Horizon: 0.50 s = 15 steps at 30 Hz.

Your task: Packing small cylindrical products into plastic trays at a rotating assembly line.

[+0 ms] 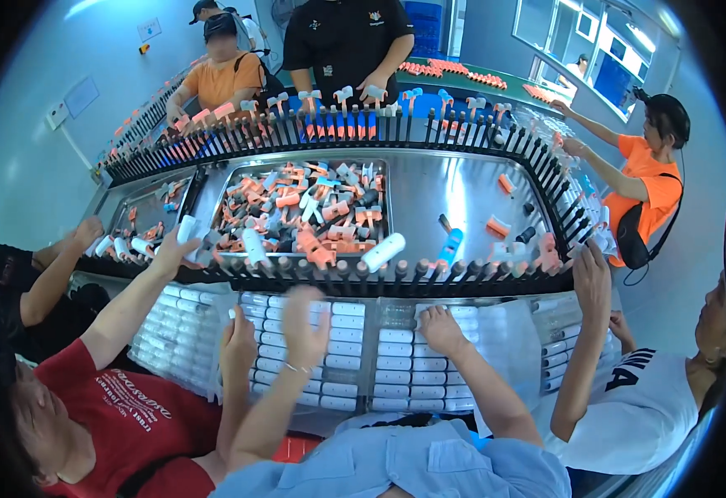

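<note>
My left hand [305, 326] is raised over the tray of white parts [344, 361], just on my side of the row of black pegs [342, 275]. It is smeared by motion, so its fingers do not show clearly. My right hand [442, 330] lies low at the far edge of a second tray of white oblong parts [393, 363]. Its fingers are curled down at a whitish edge, and what they hold, if anything, is hidden. On the pegs beyond my hands sit a white cylinder-shaped casing [383, 251], a blue part [451, 246] and an orange part [316, 248].
A metal tray [389, 199] past the pegs is heaped with orange, white, grey and blue parts [296, 199]. A co-worker in red [130, 407] works close on my left. Another in white [637, 407] reaches in on my right. More people stand across the conveyor.
</note>
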Available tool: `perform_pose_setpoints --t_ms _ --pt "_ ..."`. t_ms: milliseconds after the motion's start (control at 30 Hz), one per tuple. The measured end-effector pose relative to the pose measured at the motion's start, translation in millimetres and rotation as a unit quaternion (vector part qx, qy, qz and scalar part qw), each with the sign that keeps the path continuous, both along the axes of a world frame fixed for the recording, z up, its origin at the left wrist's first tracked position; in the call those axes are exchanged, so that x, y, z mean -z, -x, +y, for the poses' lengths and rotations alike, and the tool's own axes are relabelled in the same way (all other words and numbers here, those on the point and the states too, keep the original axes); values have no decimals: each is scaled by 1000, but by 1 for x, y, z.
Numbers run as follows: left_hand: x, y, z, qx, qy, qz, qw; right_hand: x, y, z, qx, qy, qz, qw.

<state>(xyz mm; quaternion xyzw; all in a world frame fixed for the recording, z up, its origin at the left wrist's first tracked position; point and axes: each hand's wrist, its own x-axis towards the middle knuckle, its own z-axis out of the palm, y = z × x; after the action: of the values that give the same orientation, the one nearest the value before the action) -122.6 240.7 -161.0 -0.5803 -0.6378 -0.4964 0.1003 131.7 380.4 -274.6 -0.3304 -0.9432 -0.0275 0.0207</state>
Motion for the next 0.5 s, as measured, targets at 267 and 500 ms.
perform_pose_setpoints --t_ms 267,500 --pt "110 -94 11 237 234 96 938 -49 -10 -5 32 58 337 939" --pt "94 -97 30 220 368 170 887 -174 -5 8 214 157 489 831"
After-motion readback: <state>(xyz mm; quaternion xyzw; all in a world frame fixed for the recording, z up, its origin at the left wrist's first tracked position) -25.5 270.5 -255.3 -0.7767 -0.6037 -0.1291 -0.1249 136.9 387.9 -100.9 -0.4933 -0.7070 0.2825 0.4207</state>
